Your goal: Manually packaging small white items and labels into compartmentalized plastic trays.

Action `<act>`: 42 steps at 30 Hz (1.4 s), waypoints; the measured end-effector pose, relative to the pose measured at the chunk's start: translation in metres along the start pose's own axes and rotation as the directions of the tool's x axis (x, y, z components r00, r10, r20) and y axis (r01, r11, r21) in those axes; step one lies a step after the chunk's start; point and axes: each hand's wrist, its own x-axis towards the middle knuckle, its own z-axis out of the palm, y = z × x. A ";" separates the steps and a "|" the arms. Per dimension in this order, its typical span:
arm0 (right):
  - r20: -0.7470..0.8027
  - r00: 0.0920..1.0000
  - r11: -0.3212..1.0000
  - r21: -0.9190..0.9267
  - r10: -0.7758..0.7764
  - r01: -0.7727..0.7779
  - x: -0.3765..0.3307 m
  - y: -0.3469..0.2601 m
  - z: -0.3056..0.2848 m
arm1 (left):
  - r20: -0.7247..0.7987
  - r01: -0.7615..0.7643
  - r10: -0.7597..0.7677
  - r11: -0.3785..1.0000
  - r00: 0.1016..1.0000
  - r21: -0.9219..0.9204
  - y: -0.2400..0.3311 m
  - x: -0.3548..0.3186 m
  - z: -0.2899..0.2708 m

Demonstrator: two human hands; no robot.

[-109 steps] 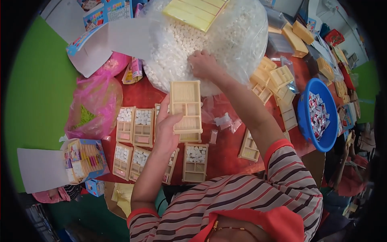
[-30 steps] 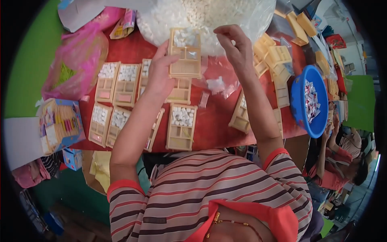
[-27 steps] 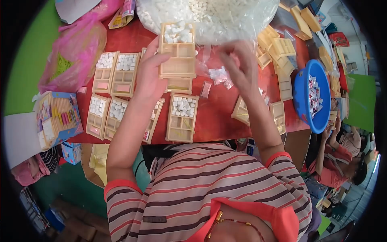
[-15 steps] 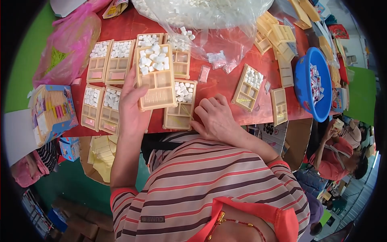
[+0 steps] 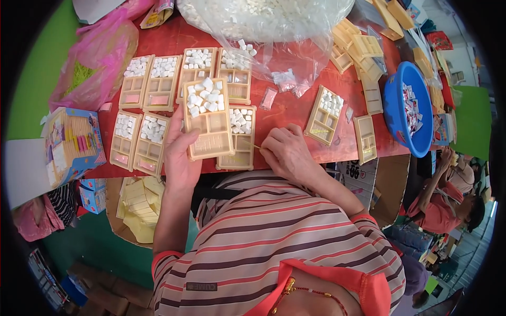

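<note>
tray [image 5: 208,120] nearer now, left hand [image 5: 179,158] gripping, white cubes seemingly heaped

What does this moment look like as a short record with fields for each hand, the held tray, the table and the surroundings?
left hand: left hand grips a tan compartment tray from below, above the table
held tray: top compartment heaped with small white cubes; lower compartments look empty
right hand: right hand rests on the red table edge, fingers curled
table: more trays in rows, most topped with cubes
behind: clear bag of cubes
right side: blue basin
</note>
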 end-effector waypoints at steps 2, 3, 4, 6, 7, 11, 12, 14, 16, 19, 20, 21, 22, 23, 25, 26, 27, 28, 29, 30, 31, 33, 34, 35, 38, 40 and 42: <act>0.005 1.000 0.999 0.031 0.016 -0.016 0.000 0.002 -0.014 | 0.003 -0.008 0.008 1.000 1.000 0.004 -0.002 -0.002 0.002; -0.050 0.999 0.997 0.079 0.014 -0.010 0.001 0.003 -0.020 | 0.016 0.006 -0.006 1.000 1.000 0.005 -0.004 -0.003 0.003; -0.101 0.995 0.992 0.127 0.019 -0.006 0.001 0.001 -0.026 | 0.028 0.025 -0.025 1.000 0.999 0.004 -0.007 -0.007 0.005; -0.149 0.989 0.994 0.105 0.002 0.014 0.010 -0.003 -0.037 | 0.033 0.057 -0.058 0.998 0.998 0.036 -0.014 -0.012 0.005; -0.157 0.987 0.997 0.065 -0.039 0.050 0.014 -0.005 -0.039 | 0.064 0.092 -0.093 0.996 0.994 0.020 -0.018 -0.014 0.009; -0.105 0.982 0.986 -0.085 -0.154 0.145 0.019 -0.015 -0.040 | 0.144 0.150 -0.149 0.989 0.978 0.002 -0.034 -0.016 0.026; -0.107 0.984 0.987 -0.085 -0.145 0.136 0.017 -0.016 -0.039 | 0.164 0.172 -0.170 0.985 0.972 0.002 -0.037 -0.016 0.028; -0.031 0.988 0.964 -0.222 -0.154 0.144 0.013 -0.017 -0.039 | 0.178 0.204 -0.200 0.979 0.964 -0.003 -0.042 -0.015 0.030; -0.041 0.988 0.967 -0.217 -0.146 0.134 0.009 -0.014 -0.038 | 0.228 0.236 -0.227 0.972 0.947 -0.014 -0.047 -0.013 0.030; -0.043 0.989 0.969 -0.211 -0.144 0.132 0.000 -0.013 -0.043 | 0.202 0.259 -0.244 0.965 0.949 -0.049 -0.049 -0.009 0.038; -0.038 0.988 0.968 -0.208 -0.151 0.140 -0.003 -0.013 -0.045 | 0.202 0.265 -0.251 0.963 0.947 -0.046 -0.052 -0.008 0.037; -0.040 0.989 0.969 -0.207 -0.145 0.134 -0.007 -0.013 -0.045 | 0.167 0.257 -0.245 0.965 0.955 -0.055 -0.055 -0.007 0.036; -0.026 0.989 0.963 -0.232 -0.145 0.135 -0.010 -0.013 -0.045 | 0.136 0.250 -0.240 0.966 0.961 -0.063 -0.058 -0.006 0.035; -0.013 0.989 0.956 -0.258 -0.145 0.137 -0.014 -0.014 -0.045 | 0.141 0.255 -0.245 0.965 0.959 -0.059 -0.061 -0.006 0.036; 0.012 0.992 0.957 -0.263 -0.123 0.122 -0.017 -0.013 -0.042 | 0.128 0.254 -0.245 0.965 0.961 -0.059 -0.066 -0.003 0.039; 0.041 0.993 0.957 -0.265 -0.107 0.114 -0.018 -0.012 -0.042 | 0.139 0.257 -0.247 0.965 0.959 -0.054 -0.067 -0.002 0.041; 0.031 0.994 0.956 -0.272 -0.103 0.107 -0.018 -0.011 -0.044 | 0.146 0.273 -0.266 0.961 0.953 -0.033 -0.067 -0.001 0.043; 0.012 0.997 0.976 -0.201 -0.082 0.083 -0.019 -0.012 -0.047 | 0.151 0.290 -0.284 0.957 0.947 -0.013 -0.068 -0.002 0.045; -0.007 0.998 0.990 -0.128 -0.061 0.060 -0.020 -0.011 -0.050 | 0.143 0.284 -0.279 0.959 0.950 -0.016 -0.069 -0.003 0.047; -0.016 0.998 0.989 -0.134 -0.058 0.055 -0.021 -0.009 -0.050 | 0.152 0.285 -0.280 0.959 0.948 -0.011 -0.070 -0.003 0.049; -0.102 0.995 0.998 -0.061 -0.014 0.008 -0.023 -0.004 -0.050 | 0.172 0.294 -0.283 0.955 0.943 -0.038 -0.071 -0.004 0.050; -0.234 0.966 0.994 0.044 0.108 -0.101 -0.028 0.004 -0.050 | 0.173 0.299 -0.289 0.953 0.942 -0.035 -0.079 -0.004 0.047; -0.241 0.964 0.994 0.039 0.110 -0.103 -0.029 0.006 -0.048 | 0.181 0.300 -0.290 0.953 0.940 -0.033 -0.081 -0.005 0.049; -0.275 0.936 0.971 0.154 0.219 -0.182 -0.030 0.008 -0.045 | 0.192 0.310 -0.297 0.950 0.935 -0.042 -0.084 -0.006 0.052; -0.251 0.883 0.878 0.382 0.397 -0.287 -0.033 0.014 -0.035 | 0.197 0.312 -0.299 0.949 0.934 -0.038 -0.091 -0.009 0.063; -0.128 0.847 0.731 0.582 0.516 -0.357 -0.035 0.017 -0.027 | 0.163 0.366 -0.360 0.931 0.919 -0.008 -0.094 -0.009 0.070; -0.190 0.843 0.754 0.572 0.504 -0.322 -0.037 0.029 -0.007 | 0.156 0.355 -0.352 0.935 0.923 0.010 -0.100 -0.008 0.071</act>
